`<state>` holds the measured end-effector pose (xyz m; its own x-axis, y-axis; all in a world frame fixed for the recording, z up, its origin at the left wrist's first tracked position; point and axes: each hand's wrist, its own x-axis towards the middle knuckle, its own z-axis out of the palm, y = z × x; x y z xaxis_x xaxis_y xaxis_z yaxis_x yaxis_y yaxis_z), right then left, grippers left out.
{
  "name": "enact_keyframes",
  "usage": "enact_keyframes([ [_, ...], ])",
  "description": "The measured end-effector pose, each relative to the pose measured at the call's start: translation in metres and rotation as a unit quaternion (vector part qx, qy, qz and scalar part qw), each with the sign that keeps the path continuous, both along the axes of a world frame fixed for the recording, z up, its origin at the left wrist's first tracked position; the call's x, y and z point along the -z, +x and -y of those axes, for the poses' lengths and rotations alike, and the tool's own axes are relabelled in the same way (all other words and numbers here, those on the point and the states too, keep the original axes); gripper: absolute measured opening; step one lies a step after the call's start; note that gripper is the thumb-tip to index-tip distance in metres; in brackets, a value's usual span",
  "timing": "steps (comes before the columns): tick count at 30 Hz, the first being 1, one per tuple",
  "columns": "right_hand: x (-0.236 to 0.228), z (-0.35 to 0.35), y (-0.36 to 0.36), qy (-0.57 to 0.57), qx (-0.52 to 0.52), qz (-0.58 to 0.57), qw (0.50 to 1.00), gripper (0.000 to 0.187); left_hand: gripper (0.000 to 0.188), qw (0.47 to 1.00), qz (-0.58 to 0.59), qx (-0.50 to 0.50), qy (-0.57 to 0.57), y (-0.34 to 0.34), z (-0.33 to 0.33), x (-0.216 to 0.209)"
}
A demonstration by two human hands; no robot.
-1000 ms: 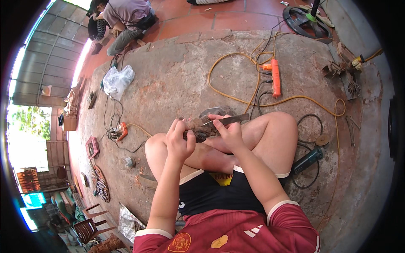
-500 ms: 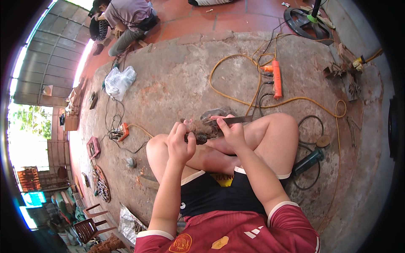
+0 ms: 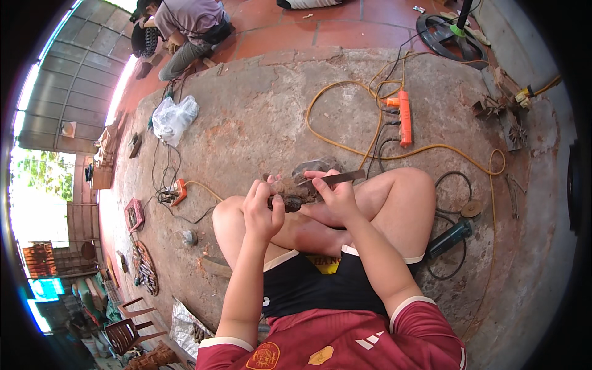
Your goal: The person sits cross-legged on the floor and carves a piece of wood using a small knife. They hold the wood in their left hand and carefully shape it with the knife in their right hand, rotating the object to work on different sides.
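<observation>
I sit cross-legged, with both hands over my shins. My left hand point(image 3: 261, 211) is closed round a rough brown lump with a dark, knobbly lower side point(image 3: 292, 203); its exact kind cannot be made out. In my right hand point(image 3: 338, 196), the fingers and thumb pinch a flat, dark, straight-edged strip point(image 3: 348, 177), perhaps a file or blade. The strip's inner end lies against or just over the lump, and my fingers partly hide the contact. Just beyond the hands, a clear plastic-like thing point(image 3: 311, 166) lies on the ground.
An orange power strip point(image 3: 404, 118) with a looping yellow cord lies ahead to the right. A dark green cylindrical power tool point(image 3: 450, 239) rests beside my right knee. Ahead left are a white plastic bag point(image 3: 175, 119) and an orange socket box point(image 3: 179, 192). Another person point(image 3: 191, 34) crouches at far left.
The flat strip has shifted slightly left along the lump together with my right fingers. My left hand keeps its hold almost unmoved.
</observation>
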<state>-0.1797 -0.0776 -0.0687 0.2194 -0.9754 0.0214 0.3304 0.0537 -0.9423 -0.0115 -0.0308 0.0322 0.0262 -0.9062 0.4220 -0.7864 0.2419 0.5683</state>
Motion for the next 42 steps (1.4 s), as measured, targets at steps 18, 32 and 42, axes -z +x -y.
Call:
enact_keyframes([
  [18, 0.003, 0.014, -0.009, 0.099, -0.014, 0.097, 0.990, 0.020, 0.008, 0.999, -0.020, -0.002, 0.027, -0.011, 0.002, -0.001],
  [32, 0.010, 0.016, -0.003, 0.158, -0.096, 0.132, 0.974, 0.017, 0.012, 0.995, 0.009, -0.092, 0.028, 0.009, -0.055, 0.015],
  [42, -0.002, 0.019, 0.021, 0.188, -0.313, 0.073, 0.928, 0.023, 0.015, 0.995, -0.045, -0.081, 0.030, 0.008, -0.081, 0.026],
])
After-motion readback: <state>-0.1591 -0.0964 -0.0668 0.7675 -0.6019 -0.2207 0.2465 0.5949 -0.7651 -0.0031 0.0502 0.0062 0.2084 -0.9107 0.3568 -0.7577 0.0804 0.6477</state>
